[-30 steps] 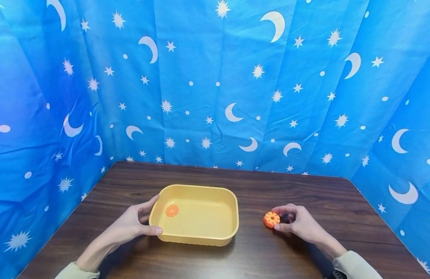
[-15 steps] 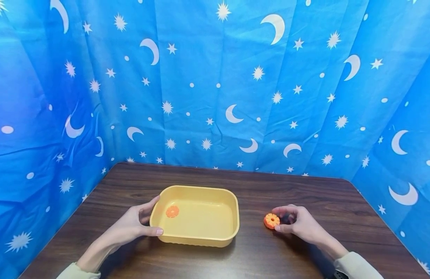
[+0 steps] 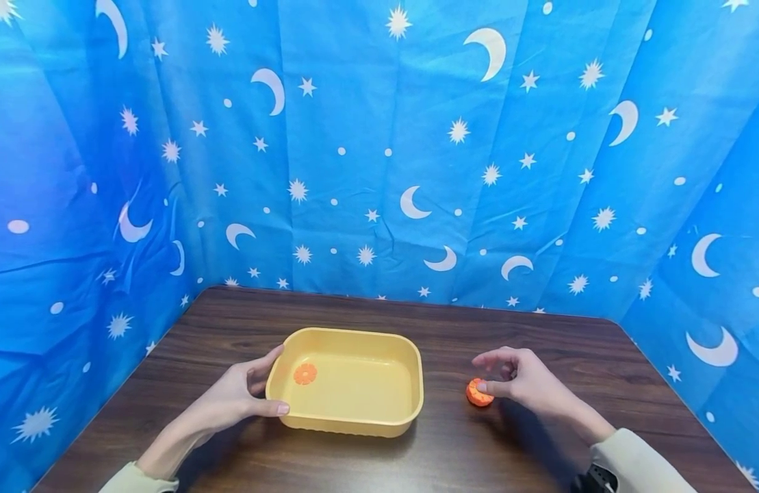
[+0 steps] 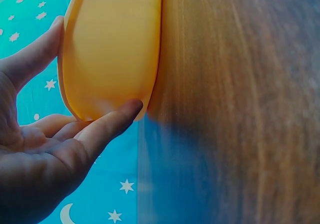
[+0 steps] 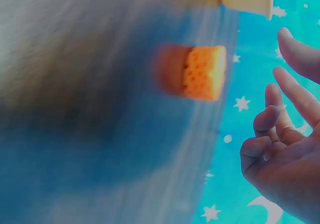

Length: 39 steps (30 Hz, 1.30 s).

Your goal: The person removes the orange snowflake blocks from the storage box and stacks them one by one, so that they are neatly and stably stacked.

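A yellow rectangular basin [image 3: 348, 424] sits on the table at centre-left in the head view, a flat orange flower-shaped disc [image 3: 301, 378] lying inside near its left end. My left hand [image 3: 237, 392] holds the left end, thumb over the front rim and fingers at the back corner. To the right stands a short stack of orange notched discs [image 3: 479, 398], seen from the side as a stack [image 5: 202, 73] in the right wrist view. My right hand [image 3: 533, 383] is just above and right of it, thumb and fingers spread apart, the thumb overlapping the stack in the head view.
The dark wood-grain table [image 3: 441, 465] carries the basin and the stack. Behind and on both sides hangs a blue cloth [image 3: 354, 123] printed with moons and stars. A black watch [image 3: 593, 479] is on the right wrist by the pale sleeve [image 3: 632, 460].
The right hand has let go of the orange stack, its fingers rising and spreading from it. The stack stays in place. The left hand still holds the basin, unmoved.
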Motion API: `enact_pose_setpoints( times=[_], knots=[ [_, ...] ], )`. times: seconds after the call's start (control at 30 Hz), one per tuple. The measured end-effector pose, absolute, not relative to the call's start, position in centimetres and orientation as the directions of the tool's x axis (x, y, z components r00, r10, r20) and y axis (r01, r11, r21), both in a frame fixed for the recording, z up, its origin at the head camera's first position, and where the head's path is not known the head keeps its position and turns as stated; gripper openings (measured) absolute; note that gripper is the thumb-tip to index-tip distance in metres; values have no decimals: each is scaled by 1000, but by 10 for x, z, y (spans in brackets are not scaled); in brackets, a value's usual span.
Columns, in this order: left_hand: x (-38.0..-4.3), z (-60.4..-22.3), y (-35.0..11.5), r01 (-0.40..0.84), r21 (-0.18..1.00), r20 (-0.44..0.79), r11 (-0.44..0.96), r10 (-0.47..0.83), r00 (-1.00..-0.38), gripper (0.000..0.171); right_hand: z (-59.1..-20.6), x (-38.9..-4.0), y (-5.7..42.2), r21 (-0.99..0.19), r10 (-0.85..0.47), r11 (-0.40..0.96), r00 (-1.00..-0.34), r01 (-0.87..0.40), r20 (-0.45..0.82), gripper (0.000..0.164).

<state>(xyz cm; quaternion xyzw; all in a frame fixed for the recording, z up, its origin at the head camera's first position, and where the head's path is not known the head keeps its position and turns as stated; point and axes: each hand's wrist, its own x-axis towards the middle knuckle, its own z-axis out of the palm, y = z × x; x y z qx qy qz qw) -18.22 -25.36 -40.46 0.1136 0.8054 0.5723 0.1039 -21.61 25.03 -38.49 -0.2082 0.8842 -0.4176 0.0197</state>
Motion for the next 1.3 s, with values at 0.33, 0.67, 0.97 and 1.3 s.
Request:
enact_pose_setpoints(
  times=[0.33, 0.67, 0.97, 1.3],
  knots=[
    [-182, -406, -253, 61, 949, -39, 310, 307, -951, 107, -361, -220, 213, -736, -443, 539, -881, -410, 167, 36],
    [-181, -405, -252, 52, 945, -48, 322, 293, -955, 108, -357, -222, 170, -703, -515, 505, -829, -500, 220, 33],
    [-180, -405, -252, 41, 939, -60, 342, 280, -958, 107, -359, -228, 133, -715, -578, 432, -777, -550, 248, 32],
    [-181, -403, -252, 58, 939, -46, 338, 291, -956, 107, -358, -235, 98, -686, -611, 465, -763, -560, 210, 31]
  ],
)
